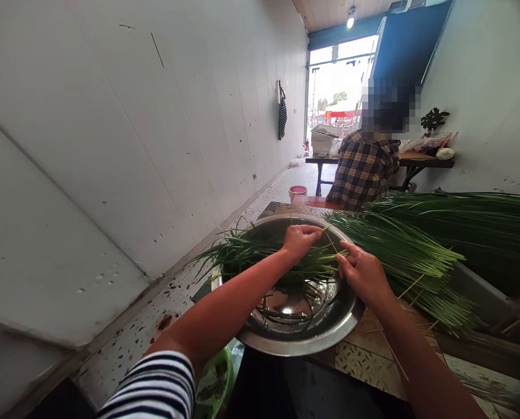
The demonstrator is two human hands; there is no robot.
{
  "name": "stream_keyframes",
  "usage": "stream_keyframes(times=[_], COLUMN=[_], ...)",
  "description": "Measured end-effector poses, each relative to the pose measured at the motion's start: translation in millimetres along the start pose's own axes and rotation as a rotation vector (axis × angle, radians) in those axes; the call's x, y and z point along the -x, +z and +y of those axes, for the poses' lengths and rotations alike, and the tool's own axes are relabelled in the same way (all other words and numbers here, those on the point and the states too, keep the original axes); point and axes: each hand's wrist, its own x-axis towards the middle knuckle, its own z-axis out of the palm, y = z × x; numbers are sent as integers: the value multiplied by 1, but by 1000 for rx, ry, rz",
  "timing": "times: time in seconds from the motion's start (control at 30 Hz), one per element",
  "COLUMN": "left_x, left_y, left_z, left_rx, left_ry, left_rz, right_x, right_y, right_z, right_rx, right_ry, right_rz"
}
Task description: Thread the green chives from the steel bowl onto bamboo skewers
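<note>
My left hand (301,240) is closed in a pinch over the far side of a steel basin (297,349), with the pale end of a garlic chive between finger and thumb. Just to its right, my right hand (360,269) pinches a thin wooden skewer (331,240), whose upper end meets the chive at my left fingertips. Under both hands, a loose bunch of garlic chives (251,253) lies in the basin, leaves to the left and pale ends to the right. Several cut chive pieces (286,317) stick to the shiny basin bottom.
Neat piles of chives (417,244) lie right of the basin, with loose skewers (412,286) around them. A green basket (220,381) stands low at left. Ahead sits a person in a checked shirt (362,169) at a dark table (426,162). A white wall (155,145) runs along the left.
</note>
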Motion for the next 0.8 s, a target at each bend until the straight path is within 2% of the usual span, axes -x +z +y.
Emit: stream_keyframes(times=[0.8], left_x=[1], left_y=[0], left_z=[1], left_rx=[-32], left_ry=[21], left_rz=[12], right_x=[-2], right_y=[0], right_z=[1], right_rx=[-2], right_ry=[24], right_rz=[-12])
